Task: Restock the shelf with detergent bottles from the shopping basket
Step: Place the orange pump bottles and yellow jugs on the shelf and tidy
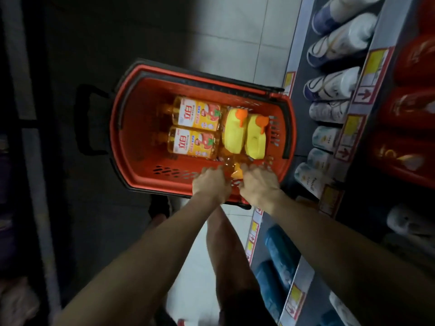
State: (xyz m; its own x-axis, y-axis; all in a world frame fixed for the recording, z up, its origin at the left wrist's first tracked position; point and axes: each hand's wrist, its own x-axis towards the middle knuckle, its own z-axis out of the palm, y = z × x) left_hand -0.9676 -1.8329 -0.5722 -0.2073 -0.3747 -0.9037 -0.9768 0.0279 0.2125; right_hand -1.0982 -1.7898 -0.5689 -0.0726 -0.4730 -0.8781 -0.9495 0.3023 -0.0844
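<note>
Inside the shopping basket (pixel 141 128), against its near wall, an amber detergent bottle (pixel 231 164) lies cap toward the person, with its long axis pointing at the far wall. The left hand (pixel 210 184) and right hand (pixel 260 184) flank it, equally near. Blur hides whether either hand grasps it.

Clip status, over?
Left hand, right hand flank amber detergent bottle, near end of red basket; grip unclear. Two labelled amber bottles, two yellow bottles lie beyond. Nothing blocks the lift.
</note>
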